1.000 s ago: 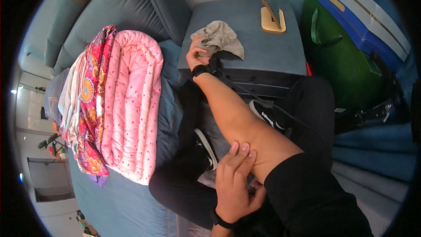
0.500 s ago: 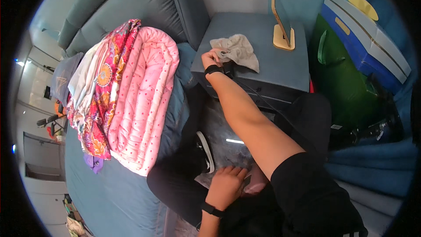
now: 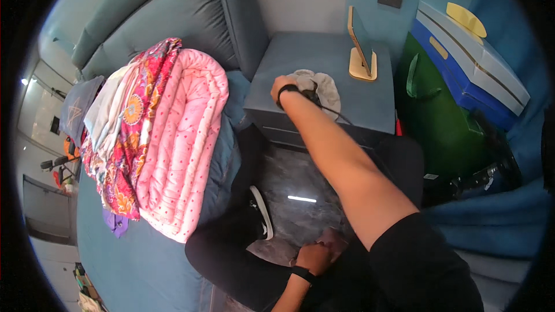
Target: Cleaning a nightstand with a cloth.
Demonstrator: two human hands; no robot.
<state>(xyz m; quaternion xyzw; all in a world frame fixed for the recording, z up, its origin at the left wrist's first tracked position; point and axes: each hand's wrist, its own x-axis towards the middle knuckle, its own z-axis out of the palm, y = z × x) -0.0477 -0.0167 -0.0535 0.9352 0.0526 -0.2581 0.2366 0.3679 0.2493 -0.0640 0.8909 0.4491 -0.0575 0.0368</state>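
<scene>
On the blue-grey nightstand [image 3: 312, 46], my right hand [image 3: 283, 89] is closed on the left side of a grey cloth [image 3: 328, 89]. The cloth lies bunched on the top, partly hidden by my wrist. A black cable [image 3: 332, 112] runs from beside that wrist toward the front edge. Low in the picture, my left hand [image 3: 314, 258] is curled in front of my folded legs. Its fingertips touch a dim pinkish-brown shape [image 3: 334, 240] that I cannot make out. Both wrists wear black bands.
A phone or tablet leans on a gold stand [image 3: 364, 65] at the back of the nightstand. To the right are a green bag [image 3: 430, 115] and blue and white boxes [image 3: 462, 63]. A folded pink quilt [image 3: 185, 133] and patterned fabrics [image 3: 130, 138] lie on the bed at left.
My right hand has slid rightward over the nightstand, and the cloth is more bunched. My left hand's fingers, spread before, are now curled. The view has tilted slightly.
</scene>
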